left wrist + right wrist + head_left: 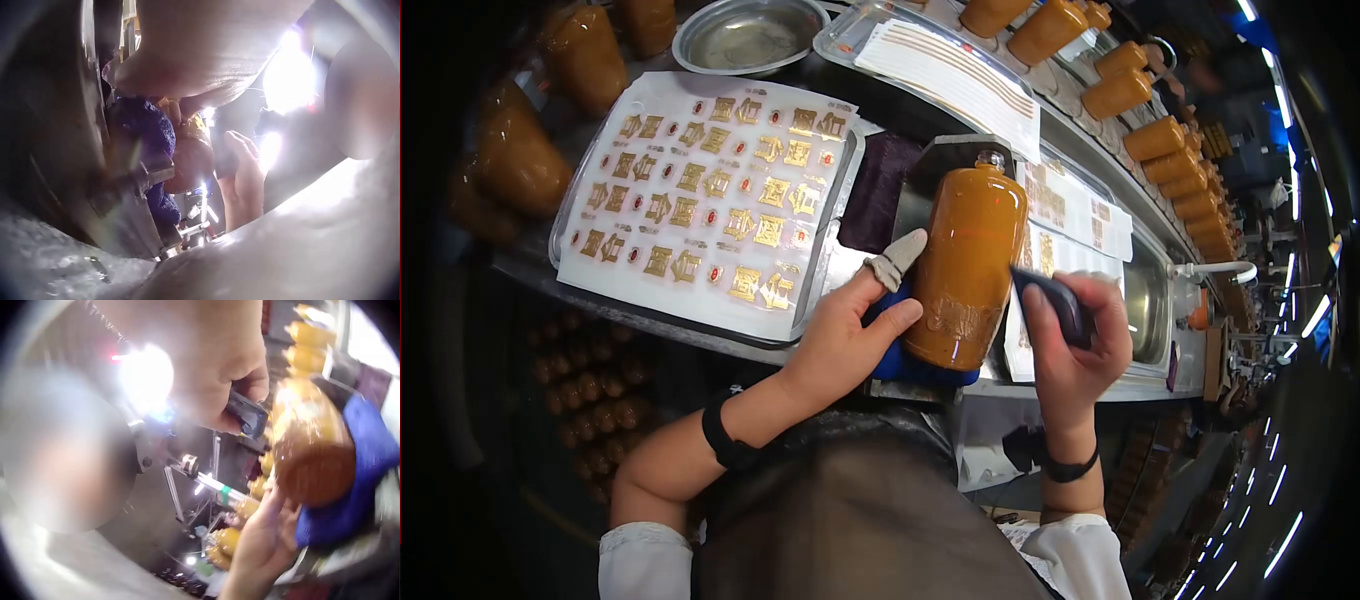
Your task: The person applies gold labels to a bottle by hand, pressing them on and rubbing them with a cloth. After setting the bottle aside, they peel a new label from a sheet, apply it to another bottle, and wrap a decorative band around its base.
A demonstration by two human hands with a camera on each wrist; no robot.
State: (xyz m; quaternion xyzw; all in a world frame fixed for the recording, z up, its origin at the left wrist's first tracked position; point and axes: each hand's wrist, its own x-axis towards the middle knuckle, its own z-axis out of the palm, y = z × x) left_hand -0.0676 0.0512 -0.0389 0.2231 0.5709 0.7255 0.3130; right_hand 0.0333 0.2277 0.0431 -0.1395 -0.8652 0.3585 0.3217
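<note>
An amber ceramic bottle lies on its side on a blue cloth pad at the bench edge, neck pointing away from me. My left hand steadies its lower left side, thumb against the bottle and a grey cot on the forefinger. My right hand grips a dark flat scraper just right of the bottle. In the right wrist view the scraper sits beside the bottle's base. In the left wrist view the blue pad shows, with the right hand beyond.
A tray holds a sheet of gold character decals to the left. A round steel dish stands at the back. Striped label sheets lie behind the bottle. A row of amber bottles runs along the right, with more at the far left.
</note>
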